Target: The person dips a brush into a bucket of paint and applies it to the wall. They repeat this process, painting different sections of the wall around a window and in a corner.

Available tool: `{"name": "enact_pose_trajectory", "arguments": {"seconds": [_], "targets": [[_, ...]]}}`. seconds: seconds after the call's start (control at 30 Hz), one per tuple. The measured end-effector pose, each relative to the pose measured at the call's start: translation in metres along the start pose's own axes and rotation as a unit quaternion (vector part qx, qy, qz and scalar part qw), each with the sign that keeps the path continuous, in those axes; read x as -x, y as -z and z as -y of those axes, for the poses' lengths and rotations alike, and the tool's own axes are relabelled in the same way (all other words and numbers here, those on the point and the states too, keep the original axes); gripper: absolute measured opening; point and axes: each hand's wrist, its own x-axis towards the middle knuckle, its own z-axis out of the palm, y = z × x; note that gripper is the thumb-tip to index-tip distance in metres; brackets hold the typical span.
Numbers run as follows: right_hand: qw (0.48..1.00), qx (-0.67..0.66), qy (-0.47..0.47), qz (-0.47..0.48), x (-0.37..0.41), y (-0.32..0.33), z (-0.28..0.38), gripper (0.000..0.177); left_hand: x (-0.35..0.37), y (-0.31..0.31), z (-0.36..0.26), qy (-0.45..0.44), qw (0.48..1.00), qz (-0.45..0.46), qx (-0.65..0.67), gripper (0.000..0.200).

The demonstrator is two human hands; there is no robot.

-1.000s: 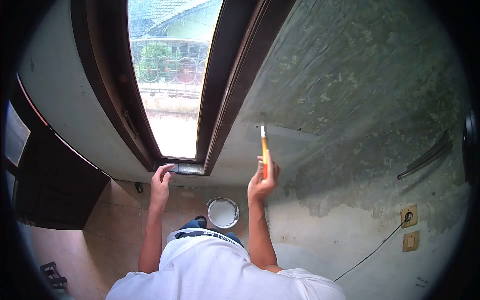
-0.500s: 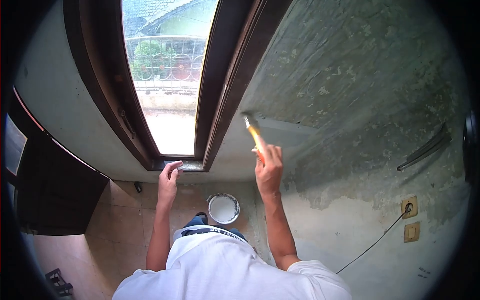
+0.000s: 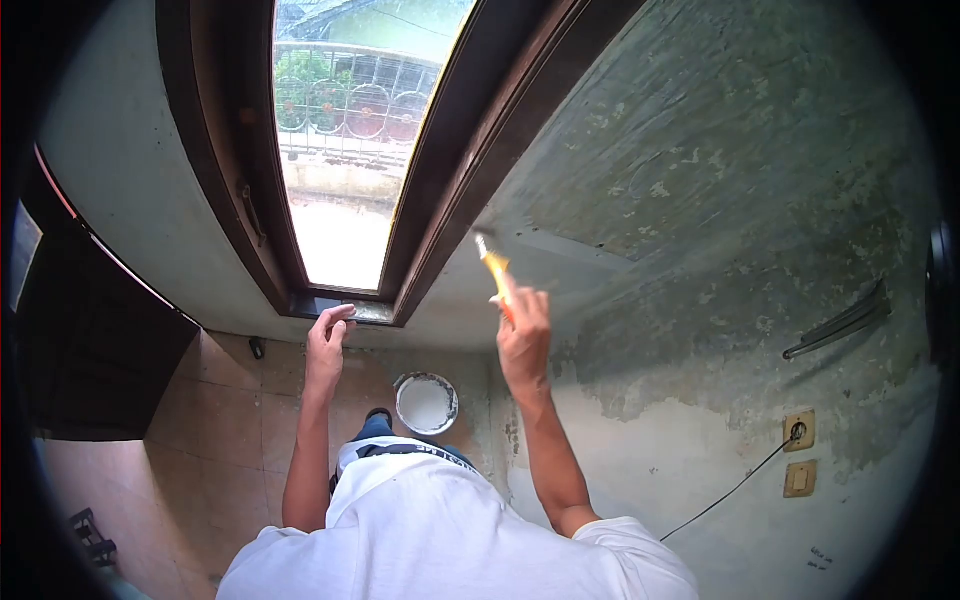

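My right hand [image 3: 524, 340] is wrapped round the yellow-orange handle of a paintbrush [image 3: 496, 268]. The brush tip is up at the wall [image 3: 550, 285], right beside the dark wooden window frame [image 3: 455, 215]. Near the sill at the window's lower end is my left hand [image 3: 325, 350], with nothing in it and its fingers apart and slightly curled. On the floor below stands a round bucket [image 3: 427, 404] with white contents.
Grey patchy wall with peeling paint [image 3: 700, 180] spreads to the right. A dark rod-like bracket [image 3: 840, 325] sticks out from it. Lower down are a socket [image 3: 798, 430] with a plugged-in cable and a switch [image 3: 799, 479]. A dark door [image 3: 100, 350] stands at the left.
The view has shifted a little, so the window sits further right and the bucket further left. The brush tip has moved left, closer to the window frame. The left hand stays near the sill.
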Motion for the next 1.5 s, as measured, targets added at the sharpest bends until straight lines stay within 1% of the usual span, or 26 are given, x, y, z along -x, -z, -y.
{"name": "enact_pose_trajectory", "arguments": {"seconds": [0.03, 0.07, 0.13, 0.17, 0.23, 0.27, 0.3, 0.37, 0.4, 0.43, 0.5, 0.53, 0.57, 0.63, 0.67, 0.7, 0.77, 0.83, 0.97, 1.0, 1.17, 1.23, 1.27, 1.3, 1.33, 1.5], "targets": [[1.0, 0.019, 0.003, -0.02, -0.014, 0.012, 0.003, 0.053, -0.001, -0.001, 0.0, 0.0, 1.0, 0.0, 0.001, 0.035], [1.0, 0.02, 0.003, -0.018, -0.027, 0.023, 0.006, 0.053, -0.001, -0.002, -0.002, -0.002, 1.0, -0.002, 0.001, 0.035], [0.995, 0.013, 0.012, -0.1, -0.046, 0.043, 0.011, 0.049, 0.001, -0.002, -0.008, -0.003, 1.0, -0.004, 0.012, 0.035], [0.995, 0.013, 0.015, -0.097, -0.047, 0.046, 0.012, 0.049, 0.001, -0.002, -0.009, -0.008, 1.0, -0.008, 0.021, 0.035], [0.984, 0.035, 0.044, -0.167, -0.043, 0.049, 0.014, 0.05, 0.001, 0.001, -0.002, -0.009, 0.999, -0.018, 0.034, 0.035], [0.983, 0.035, 0.037, -0.177, -0.036, 0.043, 0.013, 0.053, 0.002, 0.004, 0.002, -0.008, 0.999, -0.022, 0.027, 0.035], [0.983, 0.033, 0.04, -0.174, -0.029, 0.032, 0.01, 0.053, 0.003, 0.006, 0.005, -0.007, 0.999, -0.025, 0.019, 0.035], [0.994, 0.029, 0.016, -0.102, -0.01, 0.004, -0.002, 0.055, 0.006, 0.012, 0.019, 0.0, 1.0, -0.024, 0.007, 0.035], [0.996, 0.005, 0.017, -0.084, 0.003, -0.011, -0.009, 0.054, 0.007, 0.013, 0.023, 0.004, 1.0, -0.017, -0.007, 0.036], [0.996, 0.006, 0.017, -0.087, 0.011, -0.012, -0.01, 0.054, 0.009, 0.012, 0.023, 0.001, 1.0, -0.016, -0.007, 0.036], [0.999, -0.011, 0.003, -0.033, 0.023, -0.012, -0.008, 0.054, 0.013, 0.011, 0.019, 0.003, 1.0, -0.012, -0.002, 0.036], [1.0, -0.016, -0.009, -0.021, 0.024, -0.007, -0.007, 0.05, 0.015, 0.008, 0.011, 0.011, 1.0, -0.019, 0.01, 0.034], [0.999, -0.014, -0.009, -0.034, 0.025, -0.002, -0.007, 0.05, 0.013, 0.008, 0.011, -0.002, 1.0, -0.013, 0.008, 0.034], [0.997, -0.031, -0.035, -0.055, 0.025, 0.01, -0.009, 0.043, 0.01, 0.004, 0.014, 0.023, 0.999, -0.02, 0.019, 0.034], [0.997, -0.015, -0.044, -0.065, 0.025, 0.02, -0.01, 0.034, 0.008, 0.002, 0.015, 0.012, 1.0, -0.012, 0.018, 0.034], [0.996, -0.012, -0.045, -0.076, 0.025, 0.028, -0.01, 0.034, 0.007, 0.0, 0.013, 0.014, 1.0, -0.005, 0.015, 0.034], [0.986, -0.065, -0.104, -0.11, 0.026, 0.039, -0.013, 0.037, 0.005, -0.003, 0.02, 0.012, 1.0, 0.008, 0.02, 0.034], [0.967, -0.13, -0.161, -0.146, 0.032, 0.043, -0.016, 0.03, 0.006, -0.007, 0.02, 0.002, 1.0, 0.022, -0.001, 0.033], [0.917, -0.239, -0.267, -0.177, 0.044, 0.049, -0.019, 0.037, 0.02, -0.014, 0.014, 0.013, 0.999, 0.044, -0.021, 0.033], [0.921, -0.213, -0.279, -0.169, 0.044, 0.053, -0.019, 0.039, 0.023, -0.016, 0.016, 0.02, 0.999, 0.038, -0.022, 0.031], [0.915, -0.221, -0.287, -0.178, 0.055, 0.036, -0.037, 0.043, 0.046, -0.01, 0.069, 0.067, 0.996, 0.033, -0.043, 0.03], [0.91, -0.231, -0.288, -0.189, 0.059, 0.025, -0.045, 0.032, 0.055, -0.007, 0.091, 0.094, 0.991, 0.034, -0.088, 0.03], [0.912, -0.222, -0.295, -0.178, 0.061, 0.023, -0.049, 0.034, 0.059, -0.008, 0.101, 0.09, 0.992, 0.037, -0.086, 0.03], [0.913, -0.219, -0.292, -0.184, 0.059, 0.023, -0.048, 0.034, 0.065, -0.009, 0.11, 0.126, 0.989, 0.034, -0.071, 0.03], [0.915, -0.214, -0.288, -0.183, 0.057, 0.023, -0.043, 0.035, 0.067, -0.013, 0.115, 0.163, 0.985, 0.032, -0.055, 0.03], [0.929, -0.188, -0.268, -0.175, 0.065, 0.028, -0.044, 0.036, 0.078, -0.042, 0.102, 0.195, 0.98, 0.044, -0.018, 0.029]]}}
